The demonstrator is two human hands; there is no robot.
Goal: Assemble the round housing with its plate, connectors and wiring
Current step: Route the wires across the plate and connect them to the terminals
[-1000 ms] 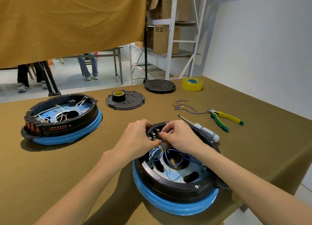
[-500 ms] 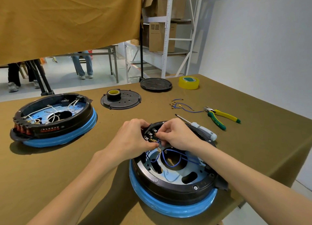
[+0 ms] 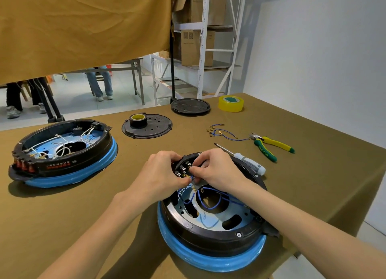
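A: Fingers first: the left hand has its fingers curled in, thumb and fingertips pinching a blue wire by its brass end, right at the black connector block.

B: And the right hand mirrors it, fingers bent and bunched over the same block, pinching at the terminals. Exactly which terminal it has, I cannot tell.

A: All of this over the far rim of the round housing, which sits at the near edge of the table, black ring on a blue band.

B: Inside it, a metal plate with oval cut-outs, and blue wires looping loose across the centre hole.

A: Just beyond the right hand, a screwdriver lies with its white handle touching the housing's rim.

B: Further right, green-and-yellow pliers, and beside them a small cluster of spare blue leads.

A: Off to the left, well apart, a second housing with white wiring inside.

B: Behind, a perforated black disc carrying a tape roll, then a flat black lid and a yellow tape roll near the far edge.
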